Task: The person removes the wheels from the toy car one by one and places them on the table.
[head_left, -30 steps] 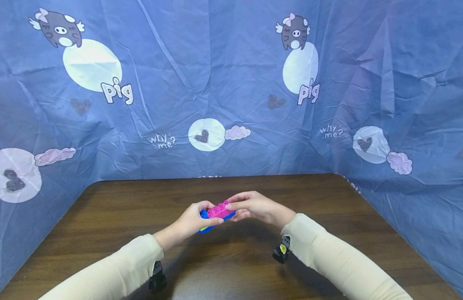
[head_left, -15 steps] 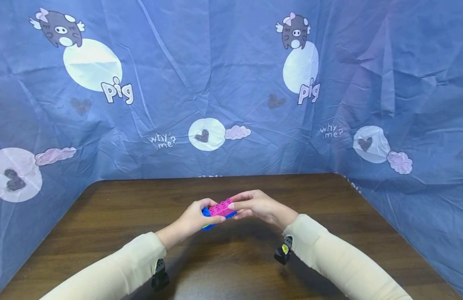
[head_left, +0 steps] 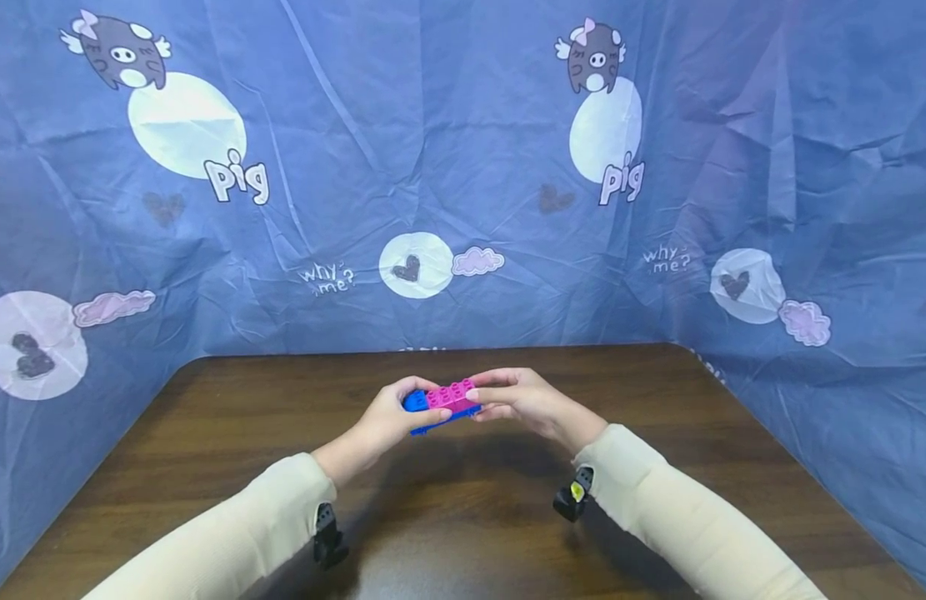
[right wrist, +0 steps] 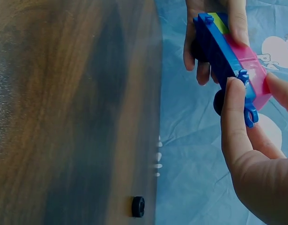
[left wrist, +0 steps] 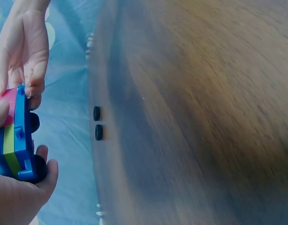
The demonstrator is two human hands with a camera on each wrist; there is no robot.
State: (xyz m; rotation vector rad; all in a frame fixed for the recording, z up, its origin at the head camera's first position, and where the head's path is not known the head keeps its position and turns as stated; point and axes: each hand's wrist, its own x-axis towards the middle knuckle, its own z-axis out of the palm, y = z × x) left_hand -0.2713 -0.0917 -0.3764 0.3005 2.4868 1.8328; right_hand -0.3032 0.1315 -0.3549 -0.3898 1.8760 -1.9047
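Note:
Both hands hold up a toy building-block car (head_left: 442, 402) above the table. It has a blue chassis (left wrist: 23, 136) with black wheels (left wrist: 39, 168) on the visible side, a pink studded brick (head_left: 452, 392) on top, a blue brick (head_left: 415, 401) at the left end and a yellow-green layer (left wrist: 10, 147). My left hand (head_left: 383, 421) grips the left end, its thumb along the pink brick. My right hand (head_left: 533, 402) pinches the other end, thumb and fingers on the pink brick and chassis. Fingers partly hide the car's far side.
Two loose black wheels (left wrist: 97, 123) stand near an edge of the brown wooden table (left wrist: 190, 103); one black wheel (right wrist: 138, 206) shows in the right wrist view. A printed blue cloth (head_left: 470, 167) hangs behind and around the table.
Both hands have lifted the car slightly up and to the right in the head view. The car has turned a little, and both hands still hold it.

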